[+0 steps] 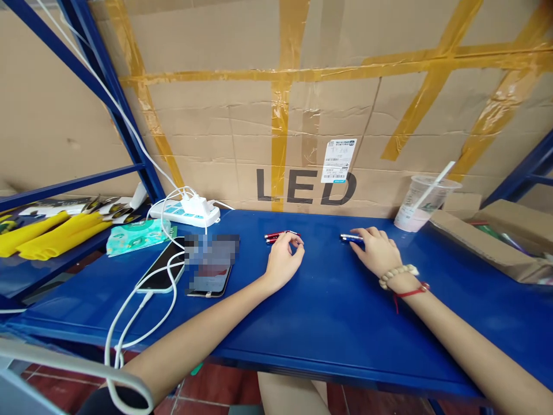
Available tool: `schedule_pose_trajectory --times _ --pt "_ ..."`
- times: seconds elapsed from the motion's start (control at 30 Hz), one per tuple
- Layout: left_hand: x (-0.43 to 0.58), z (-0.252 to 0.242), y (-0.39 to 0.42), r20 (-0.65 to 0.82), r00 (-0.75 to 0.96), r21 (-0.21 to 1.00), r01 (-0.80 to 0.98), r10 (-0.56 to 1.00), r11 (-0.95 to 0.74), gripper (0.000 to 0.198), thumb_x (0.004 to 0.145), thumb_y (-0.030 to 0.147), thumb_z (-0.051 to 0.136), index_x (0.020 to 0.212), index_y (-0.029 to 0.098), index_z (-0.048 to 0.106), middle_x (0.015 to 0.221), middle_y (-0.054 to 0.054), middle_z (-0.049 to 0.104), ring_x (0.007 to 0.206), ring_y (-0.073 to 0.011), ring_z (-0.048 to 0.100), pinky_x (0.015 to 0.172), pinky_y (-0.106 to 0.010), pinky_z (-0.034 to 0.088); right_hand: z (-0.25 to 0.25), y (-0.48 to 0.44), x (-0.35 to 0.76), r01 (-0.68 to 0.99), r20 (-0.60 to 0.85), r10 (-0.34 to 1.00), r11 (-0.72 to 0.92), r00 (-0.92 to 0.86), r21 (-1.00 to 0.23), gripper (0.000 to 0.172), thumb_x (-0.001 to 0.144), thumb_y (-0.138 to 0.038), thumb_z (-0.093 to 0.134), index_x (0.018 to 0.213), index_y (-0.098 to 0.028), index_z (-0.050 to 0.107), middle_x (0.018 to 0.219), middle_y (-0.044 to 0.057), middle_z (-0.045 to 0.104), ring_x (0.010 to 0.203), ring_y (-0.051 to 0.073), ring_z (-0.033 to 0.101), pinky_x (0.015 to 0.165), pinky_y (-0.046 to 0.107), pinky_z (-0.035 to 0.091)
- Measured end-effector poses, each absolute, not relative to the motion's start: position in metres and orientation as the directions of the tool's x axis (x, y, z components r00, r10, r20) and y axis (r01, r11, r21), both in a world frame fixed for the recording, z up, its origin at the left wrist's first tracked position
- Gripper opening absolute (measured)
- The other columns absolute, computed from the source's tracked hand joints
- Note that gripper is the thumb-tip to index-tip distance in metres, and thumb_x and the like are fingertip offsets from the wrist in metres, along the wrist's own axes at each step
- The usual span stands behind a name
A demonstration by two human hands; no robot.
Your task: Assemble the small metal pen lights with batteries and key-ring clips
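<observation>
Red pens (276, 235) lie at the middle of the blue table, with my left hand (286, 256) resting just in front of them, partly covering them. Its thumb and index finger curve towards each other with a small gap, and nothing shows between them. Farther right, my right hand (379, 252) lies over the right end of a dark blue pen (351, 237), palm down. Its fingers rest on and beside the pen and are spread a little. A beaded bracelet and a red string circle my right wrist.
Two phones (162, 268) with white cables lie left, before a power strip (185, 212) and a tissue pack (136, 236). A plastic cup (421, 204) with a straw and an open cardboard box (488, 248) stand right. A large taped carton (242, 127) forms the back.
</observation>
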State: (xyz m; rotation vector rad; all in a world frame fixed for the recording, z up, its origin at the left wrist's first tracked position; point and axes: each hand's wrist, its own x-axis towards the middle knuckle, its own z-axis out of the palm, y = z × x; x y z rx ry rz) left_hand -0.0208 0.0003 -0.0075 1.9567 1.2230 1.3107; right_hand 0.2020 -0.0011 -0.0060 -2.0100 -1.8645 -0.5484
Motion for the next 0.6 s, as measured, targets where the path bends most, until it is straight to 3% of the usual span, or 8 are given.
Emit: schedule_pose_trajectory --times 0.4,0.47,0.6 --pt "-0.024 -0.007 0.002 0.484 0.112 0.777 0.401 0.868 -0.485 0.009 0.072 0.010 0.050 0.074 0.017 0.055 0.077 0.002 0.055 0.055 -0.0067 0.042 0.059 -0.020 0.038 -0.010 -0.002 0.214 0.985 0.413 0.899 -0.170 0.148 0.016 0.024 0.080 -0.033 0.046 0.093 -0.020 0.061 0.092 0.009 0.061 0.090 0.027 0.053 0.069 0.037 0.039" --pt "-0.024 -0.007 0.002 0.481 0.115 0.780 0.396 0.869 -0.484 0.009 0.073 0.010 0.050 0.075 0.018 0.055 0.078 0.002 0.056 0.056 -0.0069 0.043 0.059 -0.021 0.038 -0.011 -0.002 0.210 0.996 0.393 0.915 -0.079 0.092 -0.050 0.023 0.079 -0.033 0.047 0.091 -0.020 0.061 0.087 0.008 0.062 0.086 0.026 0.055 0.069 0.036 0.041" --pt "-0.024 -0.008 0.002 0.471 0.139 0.780 0.396 0.871 -0.485 0.009 0.073 0.011 0.049 0.076 0.018 0.054 0.079 0.001 0.057 0.058 -0.0074 0.045 0.060 -0.021 0.039 -0.009 -0.007 0.187 0.900 0.337 0.921 0.307 -0.198 -0.310 0.027 0.080 -0.039 0.046 0.091 -0.020 0.061 0.078 0.005 0.062 0.075 0.019 0.057 0.069 0.033 0.045"
